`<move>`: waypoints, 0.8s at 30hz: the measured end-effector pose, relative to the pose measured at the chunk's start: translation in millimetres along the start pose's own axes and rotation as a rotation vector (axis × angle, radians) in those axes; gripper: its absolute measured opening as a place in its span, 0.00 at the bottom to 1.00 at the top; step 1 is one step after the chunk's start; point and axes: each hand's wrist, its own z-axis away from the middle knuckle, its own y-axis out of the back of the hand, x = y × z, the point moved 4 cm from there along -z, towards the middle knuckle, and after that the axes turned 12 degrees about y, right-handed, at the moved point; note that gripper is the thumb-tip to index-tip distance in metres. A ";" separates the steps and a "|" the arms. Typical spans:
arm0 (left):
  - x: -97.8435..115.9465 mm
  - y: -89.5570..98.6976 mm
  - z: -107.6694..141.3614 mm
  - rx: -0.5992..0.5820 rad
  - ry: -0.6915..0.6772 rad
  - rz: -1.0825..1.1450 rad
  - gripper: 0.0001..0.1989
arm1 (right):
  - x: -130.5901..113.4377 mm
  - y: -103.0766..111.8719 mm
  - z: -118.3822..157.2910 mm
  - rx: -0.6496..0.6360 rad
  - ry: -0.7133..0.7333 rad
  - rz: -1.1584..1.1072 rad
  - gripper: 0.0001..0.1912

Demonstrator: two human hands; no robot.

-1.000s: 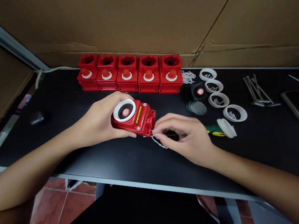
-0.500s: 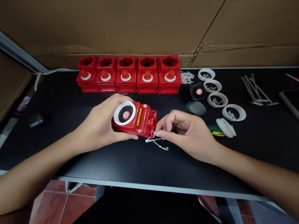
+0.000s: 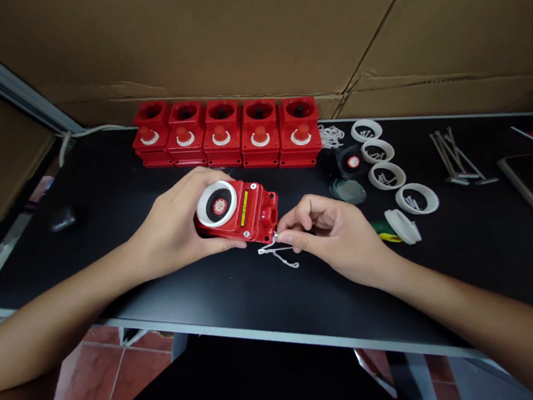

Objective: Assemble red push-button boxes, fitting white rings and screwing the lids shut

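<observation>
My left hand (image 3: pixel 176 214) is wrapped round a red call-point box (image 3: pixel 255 224). The box has a white ring round a black round part, a yellow label strip and silver screws on its face. At its right end, my right hand (image 3: pixel 324 233) pinches a small shiny metal piece (image 3: pixel 276 236) by the lower corner, thumb against forefinger. The piece is too small to name. A white cord (image 3: pixel 284 261) and a thin rod hang or lie just below that corner, partly behind my fingers.
Several red boxes (image 3: pixel 260 134) with red buttons stand in a row against the cardboard wall (image 3: pixel 192 31). To their right are white cords (image 3: pixel 332 136), a black part (image 3: pixel 347 162), clear discs (image 3: pixel 349 191), white rings (image 3: pixel 417 199) around screws, a green-yellow handle (image 3: pixel 389 233) and metal hammers (image 3: pixel 457 157).
The red box has shifted very slightly left and its face appears tilted a little more toward me. My right hand keeps its pinch at the same corner.
</observation>
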 end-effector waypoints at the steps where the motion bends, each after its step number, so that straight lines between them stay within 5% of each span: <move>1: 0.4 0.6 0.1 0.005 -0.001 -0.001 0.36 | 0.2 0.1 -0.3 -0.007 -0.004 0.002 0.32; 10: 1.7 3.2 0.3 0.052 -0.028 -0.037 0.34 | -2.6 4.8 0.7 -0.114 0.081 0.131 0.19; 24: -0.5 0.6 -0.7 0.034 0.041 -0.013 0.36 | -3.6 9.4 -0.3 -0.116 0.108 0.126 0.17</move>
